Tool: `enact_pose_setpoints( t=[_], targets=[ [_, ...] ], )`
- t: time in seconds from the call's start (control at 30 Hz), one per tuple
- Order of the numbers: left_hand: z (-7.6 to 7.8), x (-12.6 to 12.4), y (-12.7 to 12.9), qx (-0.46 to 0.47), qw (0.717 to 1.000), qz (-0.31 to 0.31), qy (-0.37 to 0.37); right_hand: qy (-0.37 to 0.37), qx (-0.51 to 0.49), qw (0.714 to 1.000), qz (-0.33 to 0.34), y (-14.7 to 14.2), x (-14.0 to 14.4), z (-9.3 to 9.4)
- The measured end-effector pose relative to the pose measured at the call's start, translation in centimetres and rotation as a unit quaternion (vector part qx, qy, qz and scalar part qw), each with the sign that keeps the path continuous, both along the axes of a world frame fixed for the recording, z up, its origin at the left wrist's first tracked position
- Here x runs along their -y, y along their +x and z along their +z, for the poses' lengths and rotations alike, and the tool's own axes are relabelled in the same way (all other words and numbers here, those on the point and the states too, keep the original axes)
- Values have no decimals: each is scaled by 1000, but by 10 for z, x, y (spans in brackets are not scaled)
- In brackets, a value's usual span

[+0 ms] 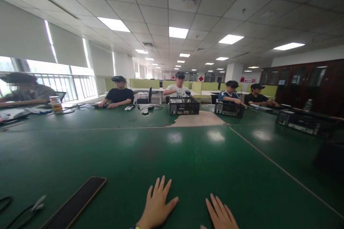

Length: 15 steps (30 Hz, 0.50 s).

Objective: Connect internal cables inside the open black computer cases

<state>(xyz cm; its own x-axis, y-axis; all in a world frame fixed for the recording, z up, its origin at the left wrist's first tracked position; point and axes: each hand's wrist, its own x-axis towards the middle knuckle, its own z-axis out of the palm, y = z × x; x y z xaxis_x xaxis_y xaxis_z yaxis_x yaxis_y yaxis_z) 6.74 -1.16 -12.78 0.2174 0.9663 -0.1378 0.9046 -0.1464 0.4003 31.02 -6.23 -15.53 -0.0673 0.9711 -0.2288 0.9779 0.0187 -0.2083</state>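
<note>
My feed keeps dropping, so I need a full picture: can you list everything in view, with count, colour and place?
large green-topped table: one, green, fills the foreground
flat black phone-like slab with tan edge: one, near left, beside the left hand
black cables: a few, bottom left corner
open black computer cases: at least three, far side and right
worn tan patch of table surface: one, centre far
clear jar with yellow label: one, far left
seated people: five, along the far edge
left hand: one, bare, flat on the table, fingers spread
right hand: one, bare, flat on the table
</note>
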Motion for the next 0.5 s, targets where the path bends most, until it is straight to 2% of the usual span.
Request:
enact_pose_setpoints(
  t=[0.1,0.17,0.33,0.5],
  targets=[
    [-3,0,0,-2,1000,0,6,-51,20,998,15,-4,4,28],
    [-5,0,1,-4,1000,1,10,-71,25,997,15,-8,7,41],
    [-7,-1,2,-4,1000,1,21,-65,3,998,22,-10,12,56],
    [-9,0,1,-1,1000,1,27,-35,-2,998,49,0,13,68]
  ],
)
